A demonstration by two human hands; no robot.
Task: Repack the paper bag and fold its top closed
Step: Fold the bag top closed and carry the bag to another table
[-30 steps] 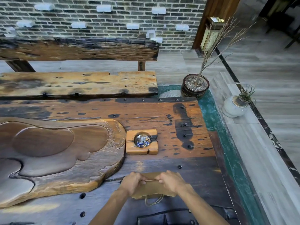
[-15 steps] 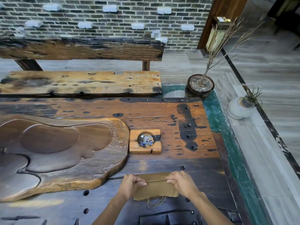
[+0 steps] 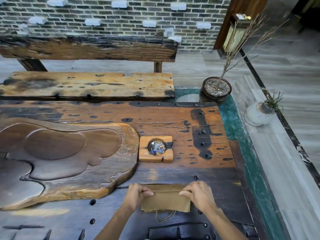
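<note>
A brown paper bag (image 3: 165,201) lies flat on the dark wooden table (image 3: 216,184) near its front edge. Its top part is folded over toward me, with a straight crease running between my hands. A twine handle (image 3: 164,218) loops out from under the near edge. My left hand (image 3: 136,194) pinches the left end of the fold. My right hand (image 3: 197,194) pinches the right end. What is inside the bag is hidden.
A square wooden ashtray (image 3: 156,149) with butts sits just beyond the bag. A large carved wooden tea tray (image 3: 60,158) fills the left of the table. A bench (image 3: 86,85) stands behind; a potted twig plant (image 3: 215,90) and a white vase (image 3: 258,114) at right.
My hands have spread slightly apart along the fold, and the folded-over flap lies flatter and reaches further toward me. The camera has tilted a little.
</note>
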